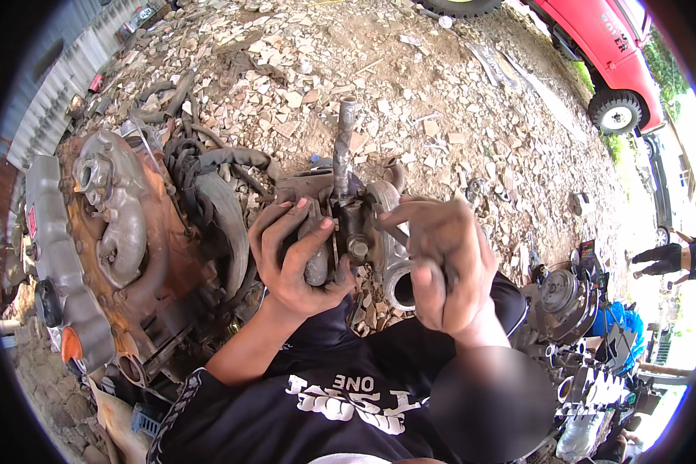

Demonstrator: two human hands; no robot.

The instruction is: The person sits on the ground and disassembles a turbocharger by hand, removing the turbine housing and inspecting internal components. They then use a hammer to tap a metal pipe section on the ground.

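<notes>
A greasy metal engine housing (380,203) is in front of my chest, with a straight pipe (344,143) standing up from it. It has a hex bolt head (357,247) in its middle and a round open port (400,286) on its near right side. My left hand (298,259) is closed round the left side of the housing, fingers up and thumb beneath. At its right side, my right hand (450,259) is curled with the fingertips close against the metal. Whatever lies between those fingers is too hidden to name. Both hands are smudged with dark grease.
An engine block (131,240) with a grey cover lies at left, beside black hoses (220,201). Broken tile and stone cover the ground (286,100). More engine parts (561,298) lie at right. A red vehicle (615,58) stands far right, and a person (673,259) is beyond.
</notes>
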